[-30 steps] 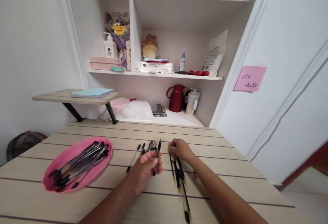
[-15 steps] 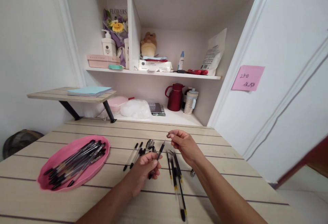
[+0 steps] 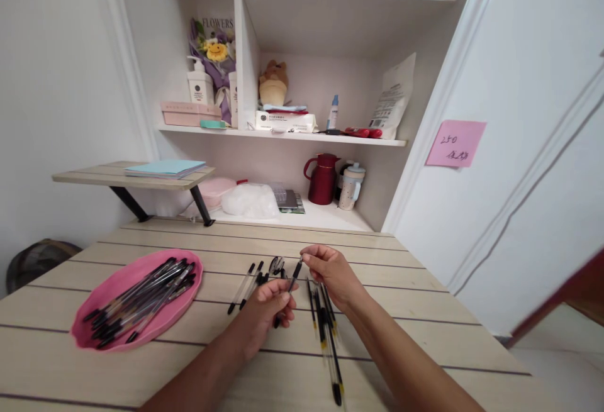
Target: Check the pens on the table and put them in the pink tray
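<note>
My left hand (image 3: 267, 308) is closed round the barrel of a black pen (image 3: 291, 281), which points up and away from me. My right hand (image 3: 329, 270) pinches the pen's upper tip with thumb and fingers. Just beyond my left hand lies a small cluster of loose pens and caps (image 3: 258, 273) on the wooden table (image 3: 302, 361). Under and in front of my right wrist lie several more pens (image 3: 328, 339), lengthwise towards me. On the left a pink oval tray (image 3: 94, 336) holds several black pens.
A white shelf unit stands behind the table with a red jug (image 3: 323, 178), a cup (image 3: 352, 186), bottles and a flower bouquet (image 3: 214, 47). A small raised shelf with a blue notebook (image 3: 165, 167) is at the left. A pink sticky note (image 3: 455, 143) hangs on the right wall.
My right hand lifted off the pens on the table and came to the tip of the pen in my left hand. The camera shifted slightly.
</note>
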The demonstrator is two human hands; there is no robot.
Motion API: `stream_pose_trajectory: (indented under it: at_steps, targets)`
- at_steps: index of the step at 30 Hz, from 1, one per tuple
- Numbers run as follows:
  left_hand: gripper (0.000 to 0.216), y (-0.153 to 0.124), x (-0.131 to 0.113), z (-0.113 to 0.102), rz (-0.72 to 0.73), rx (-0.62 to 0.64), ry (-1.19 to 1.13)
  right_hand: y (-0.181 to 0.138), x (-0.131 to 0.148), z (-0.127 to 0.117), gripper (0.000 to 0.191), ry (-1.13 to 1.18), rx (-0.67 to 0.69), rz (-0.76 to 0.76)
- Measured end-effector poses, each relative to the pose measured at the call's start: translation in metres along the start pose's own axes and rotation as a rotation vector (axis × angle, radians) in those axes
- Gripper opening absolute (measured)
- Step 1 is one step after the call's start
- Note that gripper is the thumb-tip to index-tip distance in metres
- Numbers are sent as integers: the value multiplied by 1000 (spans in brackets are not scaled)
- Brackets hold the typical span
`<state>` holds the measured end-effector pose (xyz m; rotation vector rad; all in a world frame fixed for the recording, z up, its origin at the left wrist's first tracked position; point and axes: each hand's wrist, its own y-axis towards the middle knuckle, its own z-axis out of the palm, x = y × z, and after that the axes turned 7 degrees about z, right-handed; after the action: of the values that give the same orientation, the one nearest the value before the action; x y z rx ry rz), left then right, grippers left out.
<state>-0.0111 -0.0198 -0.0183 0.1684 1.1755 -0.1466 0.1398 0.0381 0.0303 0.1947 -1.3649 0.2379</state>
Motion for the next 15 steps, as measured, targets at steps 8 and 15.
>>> stream_pose_trajectory:
  at_steps: [8, 15]
  targets:
    - [29, 3, 2, 8, 126, -191, 104, 1, -8, 5, 22, -76, -59, -39]
    - [29, 2, 0, 12, 124, -179, 131, -1, 3, -1, 29, -105, 58, -19]
